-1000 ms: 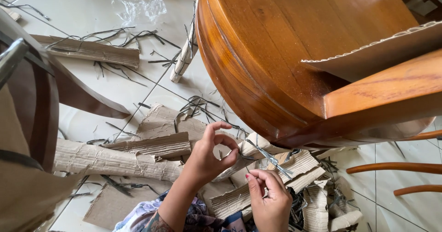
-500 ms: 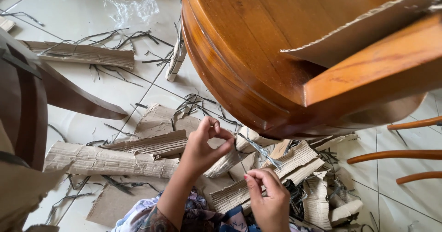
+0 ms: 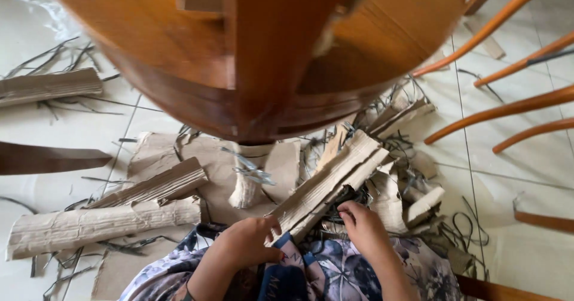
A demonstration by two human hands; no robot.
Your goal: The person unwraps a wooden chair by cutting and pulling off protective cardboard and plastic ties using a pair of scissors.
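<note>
My left hand (image 3: 248, 244) rests low over my flower-patterned lap (image 3: 335, 271), thumb and fingers closed on the near end of a long corrugated cardboard strip (image 3: 332, 178) that slants up to the right. My right hand (image 3: 366, 229) lies just right of that strip. Its fingers curl down into a heap of torn cardboard and dark thin strands (image 3: 359, 196); I cannot tell what it grips. A bent bit of thin metal strapping (image 3: 251, 170) lies on the cardboard ahead of the hands.
A round brown wooden chair seat and leg (image 3: 263, 56) hang close above, hiding the upper floor. Orange wooden rods (image 3: 508, 112) cross the right side. Rolled cardboard pieces (image 3: 101, 223) and loose strands (image 3: 54, 104) litter the pale tiled floor (image 3: 520, 241) at left.
Both hands have dropped from chest height, where they held a thin strand between them, down to my lap. The view swung so the wooden seat now fills the top.
</note>
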